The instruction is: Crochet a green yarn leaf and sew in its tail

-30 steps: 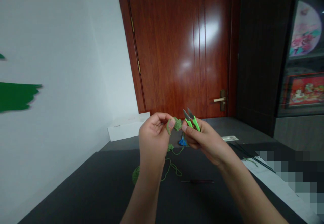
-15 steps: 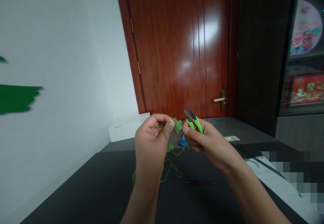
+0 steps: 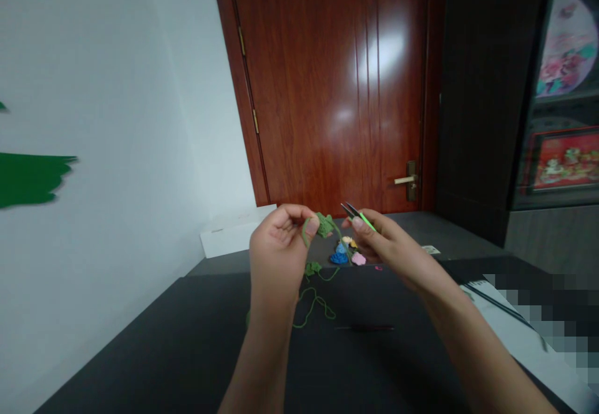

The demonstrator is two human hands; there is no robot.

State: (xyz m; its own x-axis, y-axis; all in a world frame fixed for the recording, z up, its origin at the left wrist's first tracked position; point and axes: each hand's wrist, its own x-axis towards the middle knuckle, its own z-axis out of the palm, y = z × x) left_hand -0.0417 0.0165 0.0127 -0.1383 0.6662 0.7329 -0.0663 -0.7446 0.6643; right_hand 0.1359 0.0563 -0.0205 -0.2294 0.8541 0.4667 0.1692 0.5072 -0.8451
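Between thumb and fingertips, my left hand (image 3: 283,236) pinches a small green crocheted piece (image 3: 324,225). One yarn end curls over the thumb, and another strand hangs from the piece's right side. My right hand (image 3: 381,236) is closed around thread snips (image 3: 367,221) with bright green handles, their blades pointing up and to the left. A short gap separates the snips from the green piece. Below the hands lie another green crocheted piece (image 3: 312,268) and a loose length of green yarn (image 3: 321,301). The green yarn ball is mostly hidden behind my left forearm.
Crocheted pieces, blue (image 3: 339,257), pink (image 3: 358,258) and pale yellow, sit farther back on the dark table (image 3: 187,351). A crochet hook (image 3: 367,328) lies in front. A white box (image 3: 229,233) stands back left; white paper (image 3: 496,314) with dark green stems lies right.
My right hand has moved right, away from the green piece, and the snips have turned more edge-on. More of the coloured crocheted pieces show behind. My left hand keeps its pinch.
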